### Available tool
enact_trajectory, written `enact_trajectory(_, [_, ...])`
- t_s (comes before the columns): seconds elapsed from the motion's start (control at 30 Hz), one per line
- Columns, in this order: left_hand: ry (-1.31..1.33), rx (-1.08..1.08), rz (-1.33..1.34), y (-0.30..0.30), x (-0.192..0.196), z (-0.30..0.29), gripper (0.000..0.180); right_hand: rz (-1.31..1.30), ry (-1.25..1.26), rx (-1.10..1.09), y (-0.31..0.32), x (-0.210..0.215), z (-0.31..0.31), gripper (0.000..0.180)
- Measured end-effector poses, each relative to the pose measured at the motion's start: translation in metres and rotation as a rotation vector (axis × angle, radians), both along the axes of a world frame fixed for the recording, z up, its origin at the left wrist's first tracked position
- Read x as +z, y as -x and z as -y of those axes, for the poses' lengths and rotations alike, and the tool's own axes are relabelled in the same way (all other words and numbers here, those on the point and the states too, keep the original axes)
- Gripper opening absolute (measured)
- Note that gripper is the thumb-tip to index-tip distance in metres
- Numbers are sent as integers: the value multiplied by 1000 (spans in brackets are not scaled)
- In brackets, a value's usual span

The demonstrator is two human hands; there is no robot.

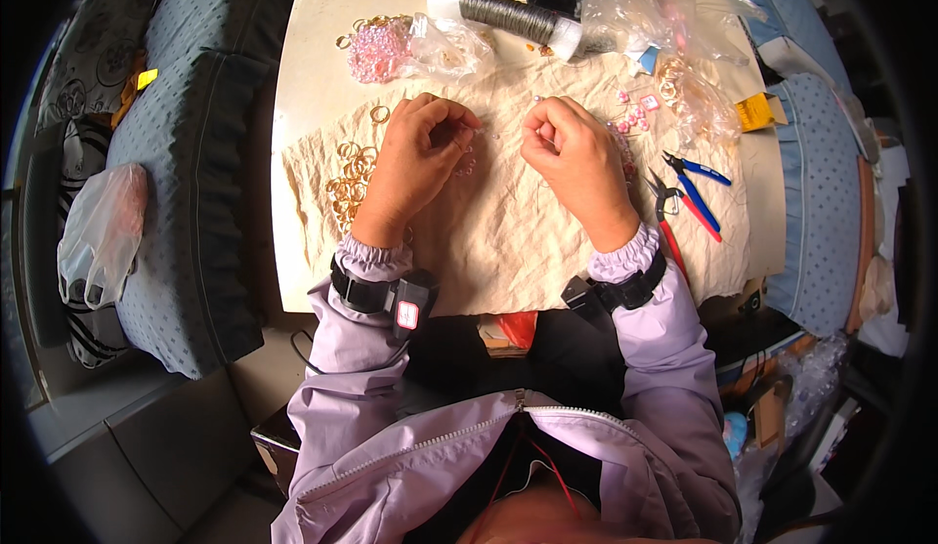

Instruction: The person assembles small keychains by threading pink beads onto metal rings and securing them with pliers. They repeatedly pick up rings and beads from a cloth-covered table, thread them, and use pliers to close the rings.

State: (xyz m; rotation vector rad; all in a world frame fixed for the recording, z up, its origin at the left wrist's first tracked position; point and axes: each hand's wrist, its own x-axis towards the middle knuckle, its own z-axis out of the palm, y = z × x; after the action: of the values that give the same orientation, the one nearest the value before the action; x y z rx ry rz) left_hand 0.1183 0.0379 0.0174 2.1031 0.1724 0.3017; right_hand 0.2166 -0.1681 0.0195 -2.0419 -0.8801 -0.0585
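Seen from above, a person in a lilac jacket works at a pale table (313,46) spread with a crumpled cream cloth (508,241). The left hand (415,158) is curled, thumb and forefinger pressed together on something too small to make out, with a short strand of pink beads (467,163) lying on the cloth just under its fingertips. The right hand (576,158) is also curled, its fingertips pinched near the left hand's, apparently on a fine thread or bead; I cannot tell which.

The beads look tiny, light, hard and slippery, likely to roll, so they are best pinched at the fingertips over the cloth.

On the cloth's left side lies a heap of gold rings (350,178). On its right edge lie red-handled pliers (669,227) and blue-handled pliers (696,181). Beyond the cloth's far edge lie a spool of grey wire (513,17) and clear bags (664,12).
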Motion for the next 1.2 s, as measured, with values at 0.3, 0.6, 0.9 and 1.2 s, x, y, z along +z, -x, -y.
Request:
enact_trajectory(0.3, [67, -14, -8, -2, -10, -2, 6, -10, 32, 10, 0, -1, 0, 13])
enact_trajectory(0.6, [32, -33, -4, -2, -12, -2, 7, -13, 40, 11, -1, -2, -1, 13])
enact_trajectory(0.9, [74, -20, 11, -3, -10, 1, 10, 1, 47, 5, 0, -2, -1, 13])
enact_trajectory(1.2, [-192, -13, 69, -6, -2, 9, 15, 6, 62, 10, 1, -2, 0, 11])
